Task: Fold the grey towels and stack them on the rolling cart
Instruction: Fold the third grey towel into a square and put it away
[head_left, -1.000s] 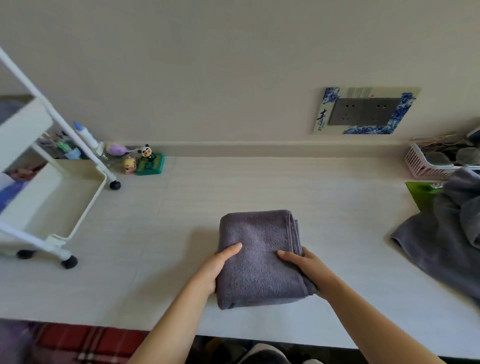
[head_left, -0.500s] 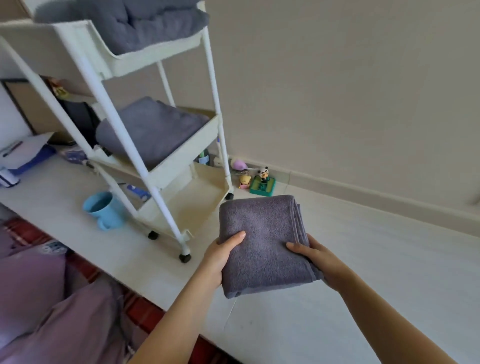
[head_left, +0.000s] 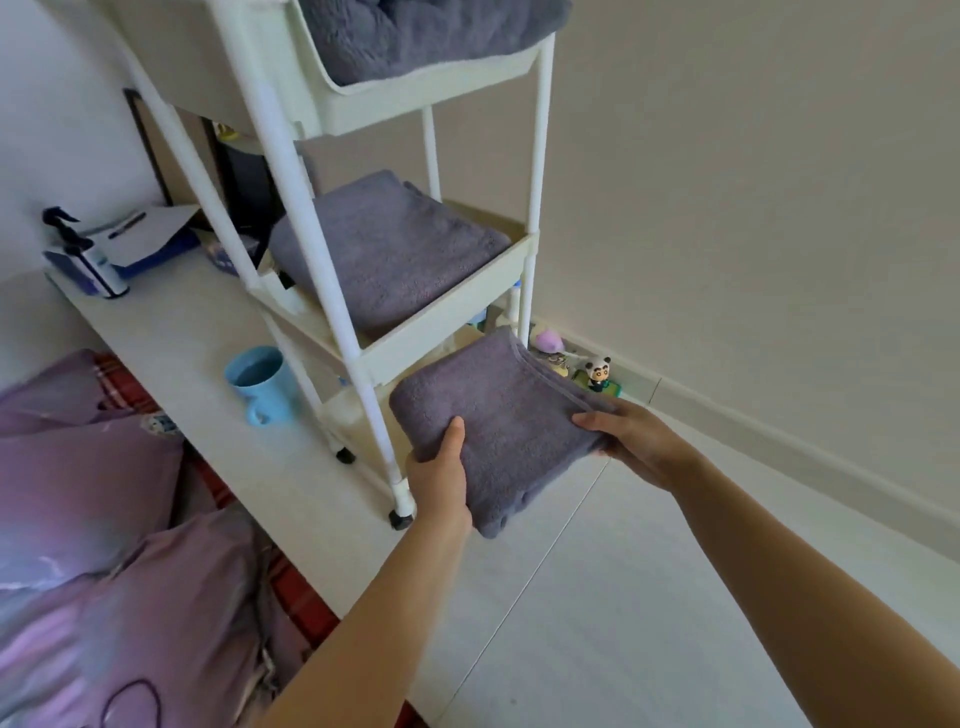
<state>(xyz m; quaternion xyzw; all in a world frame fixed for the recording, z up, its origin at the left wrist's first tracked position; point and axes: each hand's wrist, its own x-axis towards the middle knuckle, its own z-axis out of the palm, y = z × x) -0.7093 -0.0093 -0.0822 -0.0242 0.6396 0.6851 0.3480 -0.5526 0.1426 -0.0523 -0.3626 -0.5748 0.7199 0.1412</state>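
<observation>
Folded towel (head_left: 498, 426), flat on the bench a second ago, is now held up off it at the cart's (head_left: 363, 358) bottom tier, so placing is likely next. It is pinched by left hand (head_left: 439, 480) and right hand (head_left: 631, 441), thumbs on top. Grey, squarely folded, layered edges to the right; towels already lie on middle and top tiers.

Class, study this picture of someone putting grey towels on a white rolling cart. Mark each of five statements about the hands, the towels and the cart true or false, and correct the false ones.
1. Both the left hand and the right hand grip the folded grey towel. True.
2. The white three-tier rolling cart's middle tray is bare. False: a second folded grey towel lies in it.
3. A light blue mug stands beside the cart. True.
4. The held towel rests in the top tray. False: it is held low, near the bottom tray.
5. A small panda figurine stands by the wall. True.
</observation>
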